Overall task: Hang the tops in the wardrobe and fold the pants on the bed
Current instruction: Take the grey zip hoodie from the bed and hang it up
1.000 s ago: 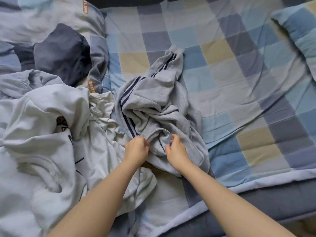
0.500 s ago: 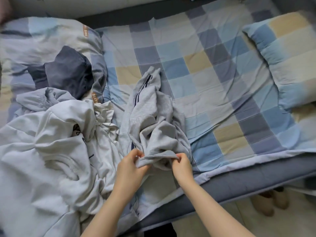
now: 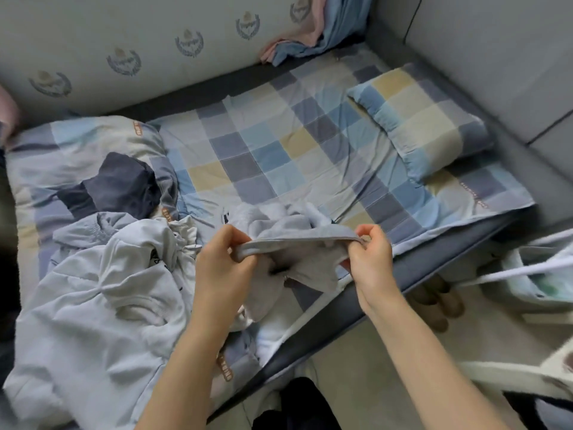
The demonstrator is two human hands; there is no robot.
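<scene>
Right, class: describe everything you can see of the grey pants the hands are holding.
The grey pants look like soft jersey knit, with dark stripes showing near their far end. The left hand and right hand each pinch the waistband, stretched level between them above the bed's near edge. The rest hangs crumpled below and trails back onto the checked sheet, beside a white top.

The sheet [image 3: 279, 144] on the bed is a check of pale blue, slate, cream and mustard-yellow squares, and the pillow [image 3: 424, 125] has the same check. The pants [image 3: 297, 243] are light heather grey. The big top [image 3: 93, 290] is off-white, next to a navy garment [image 3: 124, 184]. The wall cushion [image 3: 155, 35] is pale grey-green with blue crest prints.
</scene>
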